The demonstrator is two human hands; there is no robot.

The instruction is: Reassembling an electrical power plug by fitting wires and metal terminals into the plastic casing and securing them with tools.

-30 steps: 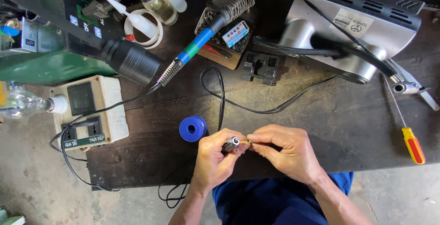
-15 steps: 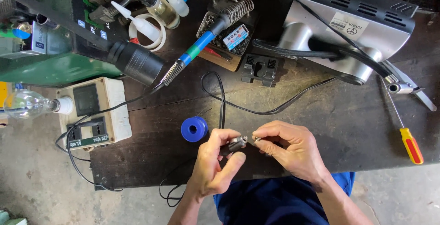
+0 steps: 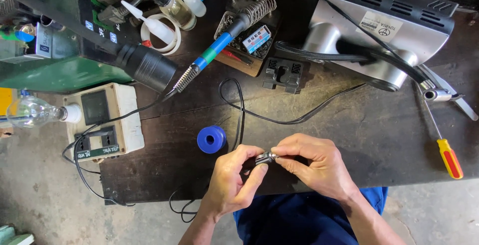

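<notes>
A small metal plug-like part (image 3: 266, 157) is pinched between both hands over the near edge of the dark workbench (image 3: 349, 140). My left hand (image 3: 234, 180) grips it from the left with thumb and fingers. My right hand (image 3: 314, 167) holds its right end with the fingertips. A thin black cable (image 3: 239, 110) runs from the part up across the bench. A blue spool (image 3: 211, 139) lies just left of my left hand.
A blue-handled soldering iron (image 3: 219, 48) rests in its coil stand. A black hot-air nozzle (image 3: 147, 65), a beige socket box (image 3: 102, 120) with a bulb (image 3: 32, 111), a silver appliance (image 3: 379, 35), a black clip (image 3: 282, 74) and a red-yellow screwdriver (image 3: 446, 152) surround the hands.
Both hands have stayed at the bench edge, turning the small part slightly between the fingers; the view has shifted a little.
</notes>
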